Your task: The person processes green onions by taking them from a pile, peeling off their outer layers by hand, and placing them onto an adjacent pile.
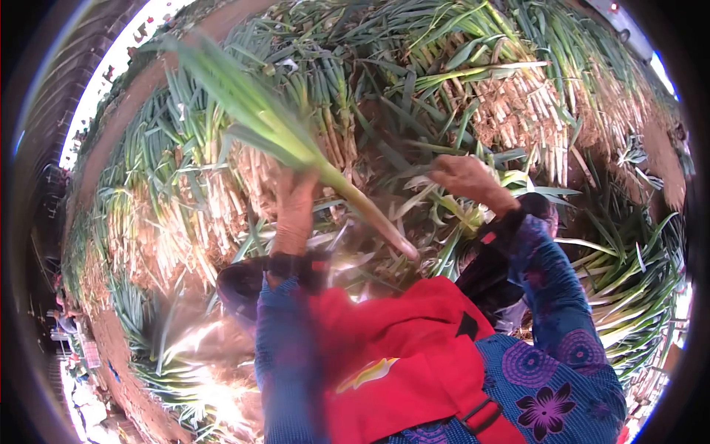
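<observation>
My left hand [294, 200] is closed round a leek [344, 185] at the middle of its stalk. The leek slants across the view, its blurred green leaves up to the left and its pale root end down to the right, near my lap. My right hand [470, 181] is raised to the right of the leek, apart from it, with the fingers curled in; a blurred leaf lies by the fingertips, and whether they hold it I cannot make out. Loose peeled leaves [462, 211] lie below and around my right hand.
Bundled leeks with earthy roots stand in rows ahead, at the left [177, 214] and the upper right [518, 111]. More leeks [629, 281] lie in a pile at the right, others [200, 377] at the lower left. A red apron [407, 355] covers my lap.
</observation>
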Tool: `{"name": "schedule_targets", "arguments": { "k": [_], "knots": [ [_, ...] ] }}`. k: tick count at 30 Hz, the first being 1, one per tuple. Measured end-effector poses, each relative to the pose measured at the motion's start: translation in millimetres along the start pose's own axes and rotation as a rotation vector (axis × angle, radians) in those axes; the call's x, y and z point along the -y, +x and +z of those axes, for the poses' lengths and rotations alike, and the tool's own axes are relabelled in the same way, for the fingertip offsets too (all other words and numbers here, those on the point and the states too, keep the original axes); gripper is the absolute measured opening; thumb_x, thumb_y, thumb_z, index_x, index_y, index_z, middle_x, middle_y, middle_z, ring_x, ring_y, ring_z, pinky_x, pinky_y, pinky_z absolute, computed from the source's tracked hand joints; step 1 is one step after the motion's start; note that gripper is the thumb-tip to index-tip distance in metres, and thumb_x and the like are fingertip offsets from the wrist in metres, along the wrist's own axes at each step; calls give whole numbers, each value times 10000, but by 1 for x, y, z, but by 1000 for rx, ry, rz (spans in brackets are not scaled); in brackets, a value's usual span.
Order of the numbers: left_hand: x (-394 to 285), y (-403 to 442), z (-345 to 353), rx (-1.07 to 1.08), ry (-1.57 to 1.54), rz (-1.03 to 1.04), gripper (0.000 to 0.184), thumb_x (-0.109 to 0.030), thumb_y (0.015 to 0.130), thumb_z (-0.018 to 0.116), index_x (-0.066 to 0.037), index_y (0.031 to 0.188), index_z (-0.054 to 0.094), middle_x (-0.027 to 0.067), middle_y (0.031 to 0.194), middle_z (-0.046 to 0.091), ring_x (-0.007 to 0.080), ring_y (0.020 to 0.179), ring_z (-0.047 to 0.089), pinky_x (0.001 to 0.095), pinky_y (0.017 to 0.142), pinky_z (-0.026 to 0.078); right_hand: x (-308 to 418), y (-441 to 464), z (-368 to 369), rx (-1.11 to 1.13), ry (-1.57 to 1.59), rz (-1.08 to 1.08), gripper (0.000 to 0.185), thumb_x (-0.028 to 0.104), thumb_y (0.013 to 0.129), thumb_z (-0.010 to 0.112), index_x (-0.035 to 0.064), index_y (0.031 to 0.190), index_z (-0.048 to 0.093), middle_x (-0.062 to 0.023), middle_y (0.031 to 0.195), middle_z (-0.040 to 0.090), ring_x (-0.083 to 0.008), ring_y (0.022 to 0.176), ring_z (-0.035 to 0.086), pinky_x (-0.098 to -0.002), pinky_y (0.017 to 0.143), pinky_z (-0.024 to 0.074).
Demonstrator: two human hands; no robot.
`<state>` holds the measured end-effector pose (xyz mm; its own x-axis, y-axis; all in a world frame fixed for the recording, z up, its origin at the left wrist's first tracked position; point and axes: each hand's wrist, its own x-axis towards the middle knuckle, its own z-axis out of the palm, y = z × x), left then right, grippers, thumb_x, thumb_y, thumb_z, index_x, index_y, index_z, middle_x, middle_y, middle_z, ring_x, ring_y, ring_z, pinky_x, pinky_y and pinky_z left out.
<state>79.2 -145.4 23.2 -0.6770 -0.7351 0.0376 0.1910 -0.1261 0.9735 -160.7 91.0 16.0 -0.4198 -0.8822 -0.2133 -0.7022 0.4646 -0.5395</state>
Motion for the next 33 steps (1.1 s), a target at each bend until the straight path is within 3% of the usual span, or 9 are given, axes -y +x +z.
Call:
{"name": "schedule_targets", "arguments": {
  "k": [4, 5, 9, 16, 24, 26, 28, 31, 33],
  "knots": [
    [9, -7, 53, 274, 222, 50, 309, -97, 914, 600, -36, 1212, 545, 49, 1089, 607, 153, 963, 593, 310, 824, 521, 72, -3, -11, -42, 839, -239, 567, 411, 911, 556, 0, 1294, 484, -108, 1144, 598, -178, 1060, 566, -320, 927, 443],
    [4, -13, 68, 311, 122, -68, 300, -85, 910, 597, -31, 1202, 554, 36, 1076, 613, 126, 942, 582, 281, 834, 496, 73, 10, -6, 27, 1087, -232, 572, 408, 910, 564, -9, 1292, 481, -109, 1165, 588, -178, 1072, 558, -326, 943, 433],
    [7, -23, 102, 383, 234, -46, 235, -100, 903, 609, -32, 1128, 597, 3, 973, 627, 104, 867, 567, 237, 786, 451, 73, 35, -9, 115, 1806, -302, 473, 346, 919, 556, 5, 1242, 509, -94, 1117, 607, -227, 1001, 580, -346, 921, 430],
    [7, -38, 128, 64, -159, -139, 90, -126, 923, 581, -58, 978, 599, -9, 846, 600, 74, 764, 544, 217, 684, 440, 64, 27, 15, -211, 1968, -87, 415, 317, 944, 521, 8, 1219, 487, -108, 1080, 579, -237, 1032, 553, -363, 960, 404],
    [33, -21, 112, -203, -403, -274, 70, -137, 954, 541, -81, 996, 547, 11, 743, 530, 106, 664, 517, 278, 539, 424, 47, 20, 9, -490, 2081, -89, 367, 341, 920, 576, 56, 1145, 525, -90, 946, 590, -234, 884, 584, -393, 814, 478],
    [37, -18, 79, -92, -77, -176, 78, -127, 952, 539, -66, 1000, 546, 13, 755, 514, 123, 651, 512, 273, 524, 407, 40, 18, -2, -577, 2041, -109, 331, 332, 918, 585, 61, 1105, 546, -84, 894, 604, -232, 844, 594, -388, 777, 490],
    [23, -15, 60, -117, -115, -334, 118, -143, 947, 549, -50, 1019, 557, 11, 778, 523, 136, 633, 505, 269, 524, 411, 22, 13, -16, -593, 1967, -136, 292, 303, 926, 584, 55, 1078, 555, -86, 879, 611, -239, 822, 604, -388, 747, 502],
    [60, 7, -6, 231, 870, -279, 299, -240, 927, 590, -26, 1135, 569, 70, 958, 597, 197, 803, 594, 294, 684, 491, 2, 17, -27, -680, 1950, -231, 268, 265, 929, 585, 57, 1094, 546, -77, 904, 607, -233, 789, 613, -390, 710, 516],
    [47, -1, 20, 247, 1047, 101, 380, -226, 876, 633, -23, 1192, 575, 129, 1121, 575, 233, 985, 576, 330, 840, 467, 6, 16, -33, -671, 1947, -223, 274, 254, 930, 583, 57, 1114, 531, -66, 894, 603, -218, 754, 611, -371, 680, 518]
  ]
}}
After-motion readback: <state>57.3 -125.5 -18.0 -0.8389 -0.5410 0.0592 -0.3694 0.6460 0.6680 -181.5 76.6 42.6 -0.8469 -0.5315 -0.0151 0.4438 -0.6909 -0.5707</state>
